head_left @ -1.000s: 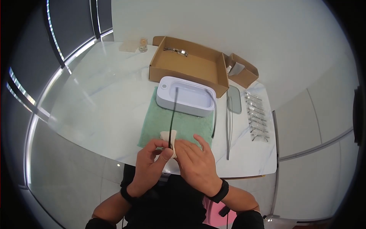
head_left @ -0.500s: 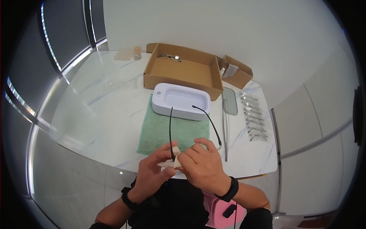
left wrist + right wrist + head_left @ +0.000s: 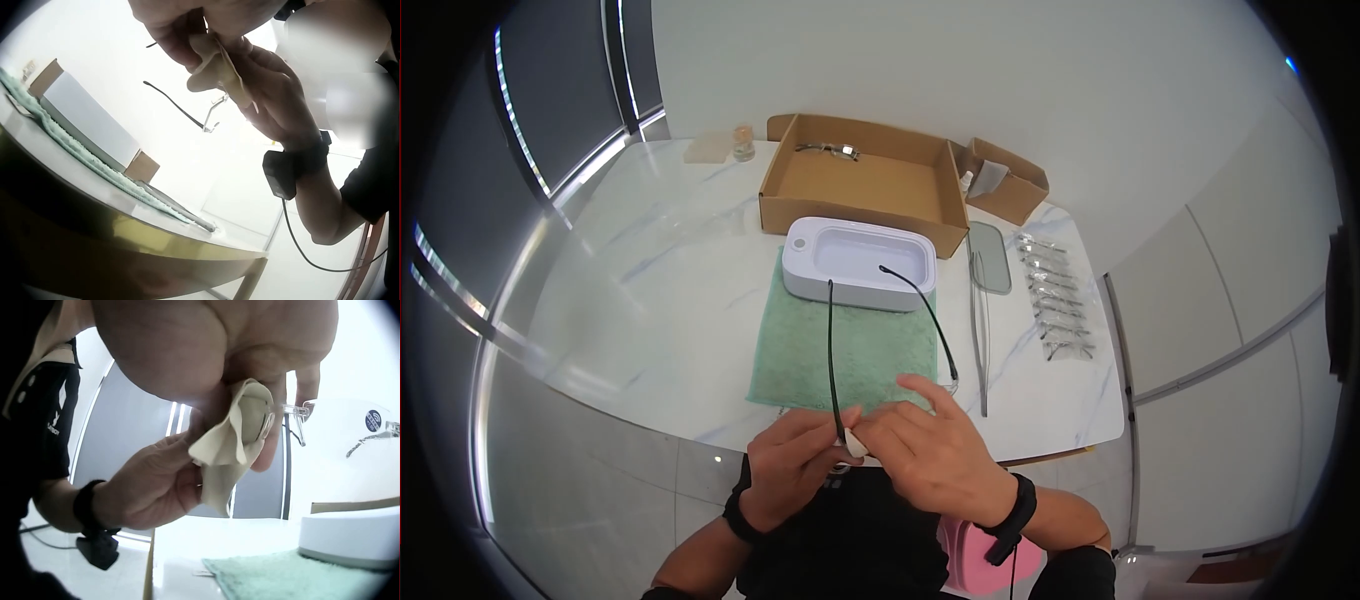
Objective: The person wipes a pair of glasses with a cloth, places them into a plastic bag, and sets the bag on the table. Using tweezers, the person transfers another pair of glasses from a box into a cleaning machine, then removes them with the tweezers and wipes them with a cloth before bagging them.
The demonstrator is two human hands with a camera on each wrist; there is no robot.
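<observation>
Both hands hold a pair of eyeglasses with black temples point(image 3: 833, 350) close in front of the body, the temples pointing away over the table. My left hand point(image 3: 792, 462) pinches the frame near the left temple's hinge, thumb and fingers together. A cream cloth point(image 3: 228, 453) is folded around the lens part. My right hand point(image 3: 930, 452) grips cloth and lens from the other side, index finger raised in the head view. Beside it, a clear piece of the frame point(image 3: 294, 411) sticks out in the right wrist view. Most of the lenses are hidden by fingers and cloth.
A pale lavender cleaner basin point(image 3: 810, 290) stands on a green towel point(image 3: 790, 350). Behind is a cardboard box point(image 3: 900, 170) with glasses point(image 3: 830, 151) inside. To the right lie long tweezers point(image 3: 980, 350), a grey lid point(image 3: 990, 260) and several bagged glasses point(image 3: 1055, 300).
The hands and glasses have come nearer the body. My left fingers loosened from the cloth half a second ago and now pinch again by the temple. The head view has shifted slightly.
</observation>
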